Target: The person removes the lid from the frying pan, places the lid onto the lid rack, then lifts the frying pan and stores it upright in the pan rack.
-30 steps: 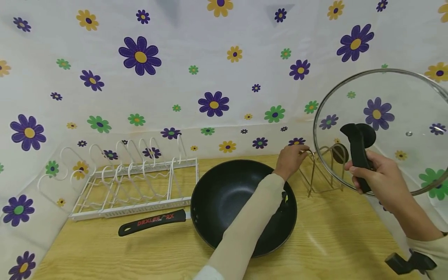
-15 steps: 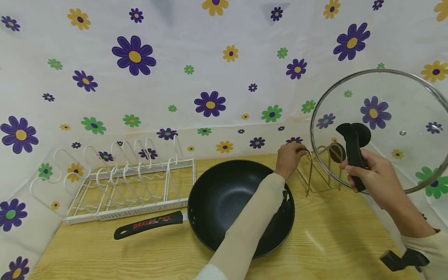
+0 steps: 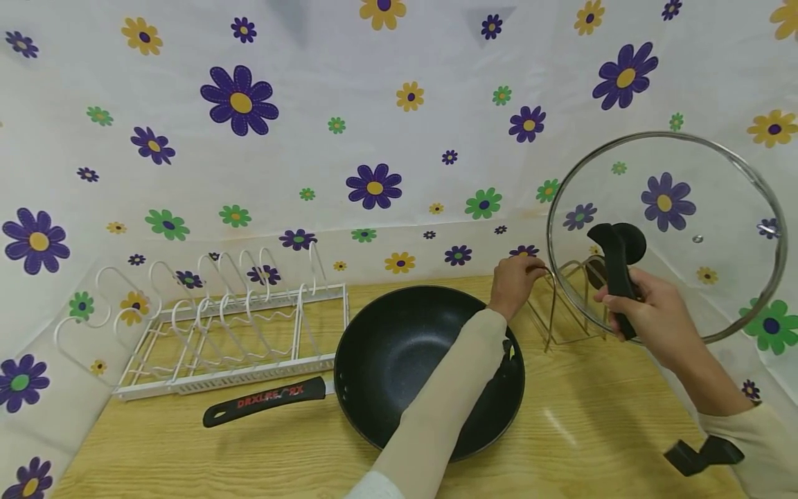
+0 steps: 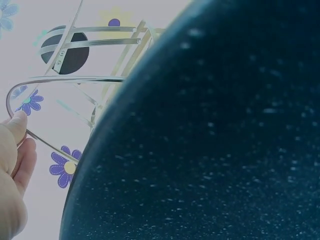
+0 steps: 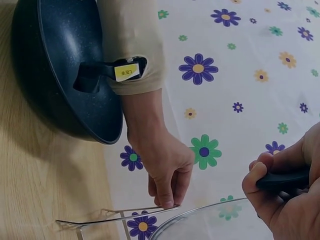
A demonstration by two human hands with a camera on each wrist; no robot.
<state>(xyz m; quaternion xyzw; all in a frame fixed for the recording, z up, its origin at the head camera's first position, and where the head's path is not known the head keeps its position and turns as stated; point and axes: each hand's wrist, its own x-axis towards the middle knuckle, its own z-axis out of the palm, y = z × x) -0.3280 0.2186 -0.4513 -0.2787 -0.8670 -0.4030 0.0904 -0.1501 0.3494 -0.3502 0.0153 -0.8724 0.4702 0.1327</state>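
One hazard noted: with my left grip (image 3: 512, 283) pinching the small rack (image 3: 553, 310) and my right grip (image 3: 659, 315) clamped on the lid's handle (image 3: 617, 265), a careless swing could topple the rack.

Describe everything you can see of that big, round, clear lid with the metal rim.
The big, round, clear lid looks like glass, edged by a shiny metal rim. It carries a small shiny fitting and a black, plastic-looking handle. The person's right hand grips that handle, holding the lid raised on edge above the wood-grain table. In the head view, its left edge overlaps the metal wire rack; whether they touch is unclear.
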